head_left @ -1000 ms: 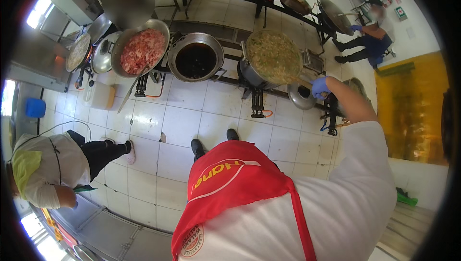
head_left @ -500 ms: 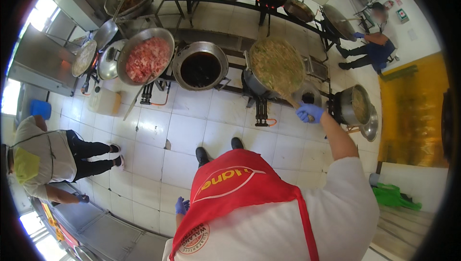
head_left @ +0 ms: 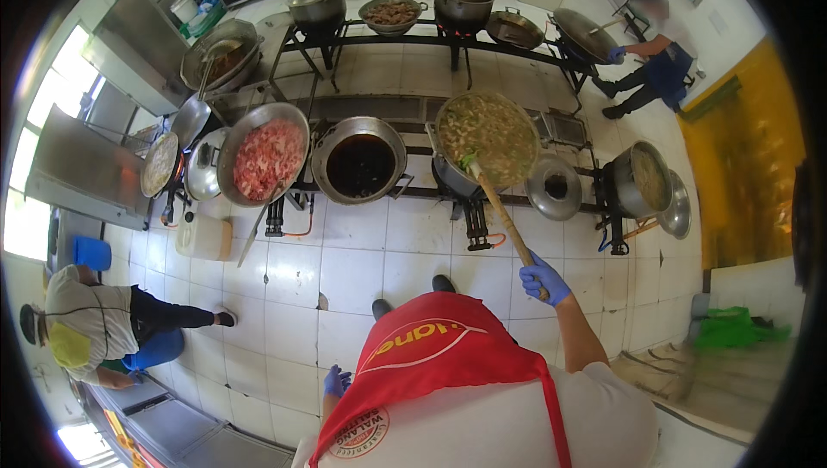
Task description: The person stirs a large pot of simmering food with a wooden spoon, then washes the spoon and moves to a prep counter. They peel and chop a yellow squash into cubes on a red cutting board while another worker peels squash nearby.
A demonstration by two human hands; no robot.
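My right hand (head_left: 544, 278), in a blue glove, grips the end of a long wooden paddle (head_left: 506, 225). The paddle's far end rests at the near rim of a large pot (head_left: 451, 177), with bits of green on it. A thick, chunky stew (head_left: 485, 130) with green pieces fills this pot. Low beside my red apron, my left hand (head_left: 337, 381) is also gloved in blue, holds nothing and has its fingers apart.
Left of the pot stand a pan of dark liquid (head_left: 401, 136) and a pan of raw meat (head_left: 226, 167) with a ladle. A lid (head_left: 554, 203) and another pot (head_left: 622, 197) are at right. Co-workers stand at far right (head_left: 663, 59) and left (head_left: 95, 317).
My right hand has drawn back toward me, pulling the paddle from within the stew to the pot's near rim. The co-worker at left has shifted, and my view has tilted up.
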